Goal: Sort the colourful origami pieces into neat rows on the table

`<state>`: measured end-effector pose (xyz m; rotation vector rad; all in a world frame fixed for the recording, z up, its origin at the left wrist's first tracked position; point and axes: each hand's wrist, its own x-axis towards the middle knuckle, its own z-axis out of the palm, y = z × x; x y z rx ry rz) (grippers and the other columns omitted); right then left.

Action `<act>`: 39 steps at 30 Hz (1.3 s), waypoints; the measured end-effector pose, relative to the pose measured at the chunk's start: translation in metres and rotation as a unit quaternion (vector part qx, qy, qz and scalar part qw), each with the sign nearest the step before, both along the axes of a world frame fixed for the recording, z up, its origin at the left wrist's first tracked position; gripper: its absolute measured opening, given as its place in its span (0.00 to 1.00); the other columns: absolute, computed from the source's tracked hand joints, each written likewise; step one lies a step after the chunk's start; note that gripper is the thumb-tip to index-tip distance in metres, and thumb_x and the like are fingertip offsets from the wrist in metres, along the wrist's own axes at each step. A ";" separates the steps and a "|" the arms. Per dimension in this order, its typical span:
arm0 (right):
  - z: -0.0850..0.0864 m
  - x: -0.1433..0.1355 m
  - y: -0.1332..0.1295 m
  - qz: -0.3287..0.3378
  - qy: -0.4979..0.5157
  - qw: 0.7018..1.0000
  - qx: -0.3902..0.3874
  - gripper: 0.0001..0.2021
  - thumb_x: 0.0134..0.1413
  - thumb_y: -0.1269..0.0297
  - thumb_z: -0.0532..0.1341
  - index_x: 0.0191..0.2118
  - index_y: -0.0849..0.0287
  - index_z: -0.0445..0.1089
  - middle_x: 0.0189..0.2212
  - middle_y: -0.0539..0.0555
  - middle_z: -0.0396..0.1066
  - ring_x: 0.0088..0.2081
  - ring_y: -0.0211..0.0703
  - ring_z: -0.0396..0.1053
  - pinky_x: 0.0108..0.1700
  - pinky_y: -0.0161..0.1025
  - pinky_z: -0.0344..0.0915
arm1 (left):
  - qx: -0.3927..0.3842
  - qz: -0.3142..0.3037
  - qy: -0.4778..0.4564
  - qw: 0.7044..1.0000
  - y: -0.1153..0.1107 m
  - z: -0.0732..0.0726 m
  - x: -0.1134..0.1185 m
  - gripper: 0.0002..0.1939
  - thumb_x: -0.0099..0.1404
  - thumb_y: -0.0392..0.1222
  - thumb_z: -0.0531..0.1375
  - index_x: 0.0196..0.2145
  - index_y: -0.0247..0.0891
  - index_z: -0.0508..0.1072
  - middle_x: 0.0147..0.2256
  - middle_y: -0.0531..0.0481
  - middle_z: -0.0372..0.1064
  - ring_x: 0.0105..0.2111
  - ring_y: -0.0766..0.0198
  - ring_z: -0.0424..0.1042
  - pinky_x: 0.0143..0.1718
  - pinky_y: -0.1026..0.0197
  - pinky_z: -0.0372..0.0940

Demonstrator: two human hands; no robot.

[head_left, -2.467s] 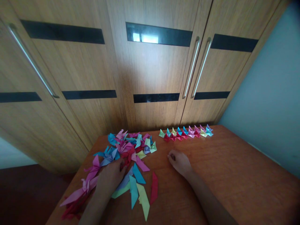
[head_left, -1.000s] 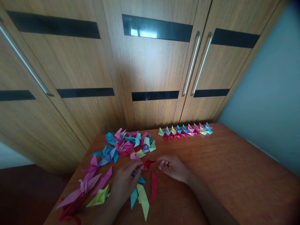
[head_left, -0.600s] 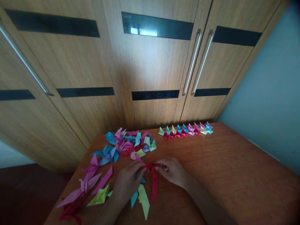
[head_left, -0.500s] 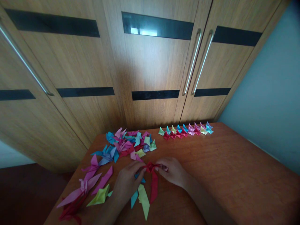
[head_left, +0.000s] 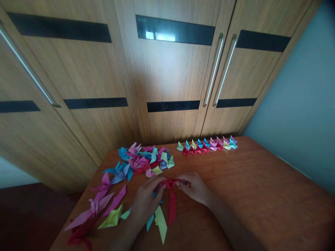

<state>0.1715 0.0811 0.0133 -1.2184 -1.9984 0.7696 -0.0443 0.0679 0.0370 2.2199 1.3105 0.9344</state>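
Between my hands is a piece of red folded paper, pinched at both ends. My left hand has thumb and fingers closed on its left end. On the opposite end, the fingertips of my right hand are pressed together. A long red paper strip runs down below the fold; whether it is joined to it I cannot tell. Under and beside my left hand lie a pale green folded paper and blue pieces partly hidden by the fingers. A yellow-green folded paper rests left of my left wrist.
A heap of colourful folded papers covers the table's back left. Small folded papers stand in two rows along the back edge. Pink paper cranes lie at the left. A wooden wardrobe rises behind the brown table.
Both hands have shifted slightly to stretch the red paper between them, which now sits a little higher and further right. The papers on the table stay in place.
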 end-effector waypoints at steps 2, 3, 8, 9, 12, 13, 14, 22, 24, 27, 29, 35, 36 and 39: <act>0.000 0.004 0.002 0.016 0.051 0.998 -0.037 0.14 0.58 0.55 0.55 0.33 0.58 0.73 0.23 0.50 0.70 0.25 0.35 0.65 0.28 0.30 0.58 | -0.001 -0.014 -0.024 1.000 -0.001 0.004 0.006 0.11 0.65 0.40 0.54 0.43 0.41 0.72 0.38 0.48 0.73 0.37 0.63 0.71 0.41 0.62 0.66; -0.001 0.006 0.003 0.027 0.084 0.994 -0.061 0.15 0.58 0.54 0.55 0.32 0.59 0.73 0.24 0.50 0.70 0.26 0.35 0.65 0.28 0.30 0.58 | -0.009 -0.020 -0.036 0.999 -0.002 0.006 0.009 0.11 0.65 0.40 0.54 0.43 0.41 0.72 0.38 0.48 0.73 0.36 0.63 0.71 0.40 0.62 0.66; -0.004 0.010 0.008 0.046 0.250 0.956 -0.146 0.16 0.52 0.50 0.61 0.30 0.60 0.73 0.25 0.51 0.72 0.26 0.35 0.65 0.29 0.32 0.61 | -0.072 -0.025 -0.105 0.992 -0.007 0.010 0.018 0.11 0.62 0.40 0.57 0.43 0.40 0.73 0.33 0.49 0.73 0.31 0.64 0.71 0.34 0.63 0.66; -0.004 0.010 0.009 0.042 0.268 0.950 -0.153 0.16 0.51 0.50 0.61 0.29 0.60 0.73 0.24 0.51 0.72 0.25 0.34 0.65 0.28 0.32 0.61 | -0.081 -0.028 -0.118 0.989 -0.007 0.010 0.018 0.11 0.62 0.40 0.58 0.42 0.40 0.73 0.33 0.50 0.73 0.31 0.64 0.71 0.34 0.64 0.66; -0.001 0.012 0.009 0.033 0.303 0.938 -0.164 0.16 0.51 0.50 0.62 0.29 0.60 0.73 0.24 0.50 0.71 0.25 0.34 0.64 0.29 0.32 0.61 | -0.108 -0.042 -0.145 0.983 -0.008 0.011 0.018 0.10 0.62 0.41 0.58 0.40 0.41 0.75 0.33 0.50 0.73 0.31 0.64 0.71 0.33 0.64 0.66; -0.001 0.012 0.009 0.034 0.314 0.934 -0.165 0.16 0.51 0.51 0.62 0.29 0.60 0.73 0.24 0.50 0.71 0.25 0.34 0.64 0.29 0.32 0.61 | -0.115 -0.042 -0.152 0.981 -0.008 0.011 0.018 0.10 0.61 0.42 0.58 0.40 0.41 0.75 0.32 0.50 0.73 0.30 0.64 0.71 0.32 0.65 0.65; -0.001 0.013 0.009 0.035 0.325 0.931 -0.166 0.15 0.52 0.51 0.62 0.29 0.60 0.73 0.24 0.50 0.71 0.25 0.34 0.64 0.29 0.32 0.61 | -0.120 -0.040 -0.157 0.979 -0.008 0.011 0.018 0.10 0.61 0.42 0.59 0.40 0.40 0.75 0.32 0.50 0.74 0.30 0.64 0.71 0.31 0.65 0.65; -0.006 0.012 0.011 0.029 0.360 0.915 -0.179 0.14 0.52 0.53 0.62 0.32 0.60 0.72 0.24 0.50 0.71 0.26 0.34 0.64 0.30 0.32 0.60 | -0.089 -0.013 -0.190 0.978 -0.007 0.009 0.027 0.06 0.55 0.40 0.63 0.33 0.38 0.76 0.29 0.51 0.74 0.27 0.66 0.71 0.29 0.67 0.65; -0.008 0.015 0.015 0.009 0.341 0.922 -0.183 0.14 0.51 0.53 0.61 0.34 0.60 0.72 0.25 0.50 0.71 0.26 0.34 0.65 0.30 0.33 0.60 | -0.076 -0.013 -0.184 0.980 -0.004 0.006 0.031 0.06 0.56 0.40 0.63 0.32 0.38 0.76 0.28 0.51 0.74 0.26 0.66 0.71 0.28 0.67 0.65; -0.014 0.027 0.025 -0.065 0.282 0.944 -0.161 0.14 0.52 0.54 0.59 0.34 0.60 0.71 0.24 0.50 0.71 0.25 0.36 0.65 0.29 0.33 0.60 | -0.057 -0.021 -0.142 0.988 0.007 0.002 0.040 0.06 0.57 0.40 0.62 0.33 0.38 0.75 0.28 0.53 0.74 0.26 0.67 0.71 0.28 0.68 0.65; -0.019 0.039 0.031 -0.130 0.197 0.965 -0.113 0.12 0.52 0.56 0.57 0.32 0.59 0.71 0.23 0.50 0.71 0.26 0.37 0.66 0.30 0.33 0.60 | -0.036 -0.025 -0.066 0.997 0.019 0.000 0.050 0.06 0.60 0.40 0.59 0.35 0.39 0.74 0.29 0.53 0.74 0.28 0.68 0.72 0.31 0.69 0.65; -0.029 0.062 0.039 -0.222 -0.064 0.973 -0.025 0.09 0.54 0.64 0.55 0.29 0.56 0.72 0.24 0.50 0.73 0.28 0.39 0.69 0.34 0.32 0.59 | -0.009 -0.028 0.125 0.992 0.064 -0.007 0.088 0.07 0.63 0.37 0.56 0.36 0.40 0.74 0.34 0.50 0.75 0.35 0.64 0.73 0.37 0.65 0.63; -0.029 0.062 0.039 -0.222 -0.078 0.972 -0.021 0.09 0.54 0.65 0.55 0.30 0.55 0.72 0.25 0.50 0.73 0.28 0.38 0.69 0.33 0.32 0.59 | -0.010 -0.027 0.142 0.990 0.069 -0.009 0.094 0.07 0.63 0.36 0.55 0.35 0.40 0.74 0.34 0.49 0.75 0.35 0.62 0.73 0.38 0.64 0.63; -0.030 0.060 0.039 -0.216 -0.104 0.971 -0.009 0.09 0.54 0.67 0.54 0.30 0.55 0.72 0.26 0.49 0.73 0.29 0.38 0.69 0.33 0.31 0.58 | -0.015 -0.020 0.189 0.982 0.082 -0.015 0.107 0.08 0.64 0.37 0.54 0.34 0.39 0.73 0.34 0.46 0.75 0.37 0.59 0.73 0.39 0.61 0.63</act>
